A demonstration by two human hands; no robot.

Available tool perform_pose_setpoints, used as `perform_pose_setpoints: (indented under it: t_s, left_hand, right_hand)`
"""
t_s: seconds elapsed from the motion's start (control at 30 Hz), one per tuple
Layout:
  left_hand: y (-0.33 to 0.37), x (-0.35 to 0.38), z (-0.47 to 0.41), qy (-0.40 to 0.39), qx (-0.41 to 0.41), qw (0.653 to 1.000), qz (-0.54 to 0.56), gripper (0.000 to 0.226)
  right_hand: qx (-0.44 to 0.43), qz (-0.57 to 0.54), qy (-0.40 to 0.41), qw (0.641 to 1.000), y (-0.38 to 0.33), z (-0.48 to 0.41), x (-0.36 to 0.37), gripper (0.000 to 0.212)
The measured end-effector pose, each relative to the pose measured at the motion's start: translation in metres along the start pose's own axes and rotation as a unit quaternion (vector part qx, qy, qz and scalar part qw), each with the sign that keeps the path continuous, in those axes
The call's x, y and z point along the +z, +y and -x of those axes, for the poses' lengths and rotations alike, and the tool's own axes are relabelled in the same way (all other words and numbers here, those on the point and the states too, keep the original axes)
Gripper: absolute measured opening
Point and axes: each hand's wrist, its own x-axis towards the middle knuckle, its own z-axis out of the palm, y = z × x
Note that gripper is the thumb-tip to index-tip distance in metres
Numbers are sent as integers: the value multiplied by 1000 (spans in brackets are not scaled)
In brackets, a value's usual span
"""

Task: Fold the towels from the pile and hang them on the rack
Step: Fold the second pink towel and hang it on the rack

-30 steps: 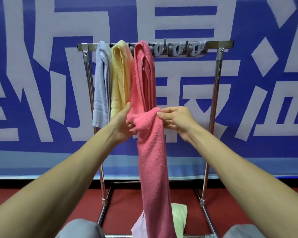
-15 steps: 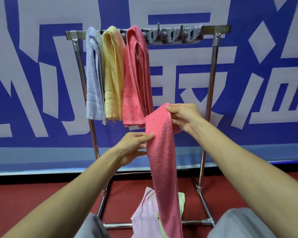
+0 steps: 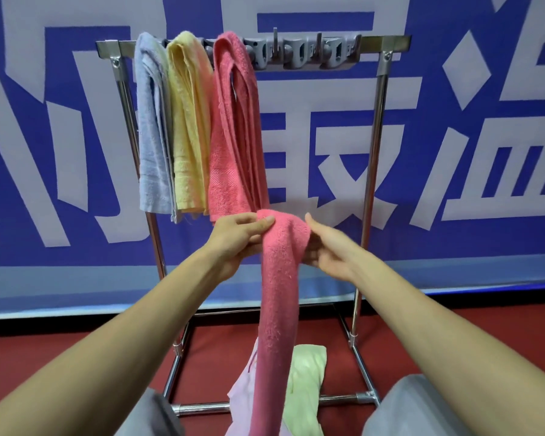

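Observation:
A long pink towel (image 3: 277, 297) hangs straight down in front of me, folded narrow. My left hand (image 3: 238, 237) pinches its top left edge. My right hand (image 3: 324, 247) grips the top right side from behind, thumb up. Behind it stands a metal rack (image 3: 381, 45). Over its top bar hang a pale blue towel (image 3: 153, 127), a yellow towel (image 3: 189, 127) and another pink towel (image 3: 233, 130), side by side on the left half. On the floor below lies the pile: a light green towel (image 3: 306, 385) and a lilac towel (image 3: 241, 394).
A grey hook strip (image 3: 302, 55) runs along the free right half of the rack's top bar. The rack's base tubes (image 3: 199, 407) lie on the red floor. A blue and white banner (image 3: 453, 136) covers the wall behind. My grey-clad knees sit at the bottom.
My left hand has risen from the towel's side to its top edge. Both hands now hold the held pink towel's top at the same height, below the hanging towels. The view shifted slightly.

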Motion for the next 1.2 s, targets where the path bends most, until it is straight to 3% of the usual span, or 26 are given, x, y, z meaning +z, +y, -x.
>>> perform_pose_setpoints:
  t_s: [0.07,0.13,0.23,0.37,0.5,0.6,0.73,0.87,1.2]
  left_hand:
    - [4,-5,-2,15,-25,999,45,19]
    - [8,-12,-2,39,-32,997,60,24]
    - [14,-24,-1,67,-38,995,65,18]
    - [18,-37,-2,101,-45,992,66,26]
    - [17,-45,-3,129,-62,987,76,15]
    - [17,-47,-2,117,-79,987,71,17]
    - [20,-45,2,39,-97,994,25,9]
    - [21,-44,3,-2,-82,997,8,10]
    - [18,-49,1,26,-40,999,-10,19]
  right_hand:
    - [21,11,-57,998,13,0,2,60]
    - [22,-9,-87,996,17,0,5,61]
    - [-7,-8,-104,995,15,4,11,48]
    - [-55,-2,-147,988,10,12,21,23]
    - [-70,52,-167,982,7,12,25,26]
    - [-55,77,-152,984,7,11,32,25]
    - [-47,77,-136,987,8,6,37,25]
    - [-26,2,-165,986,12,6,40,19]
    - [-62,26,-173,983,10,16,38,20]
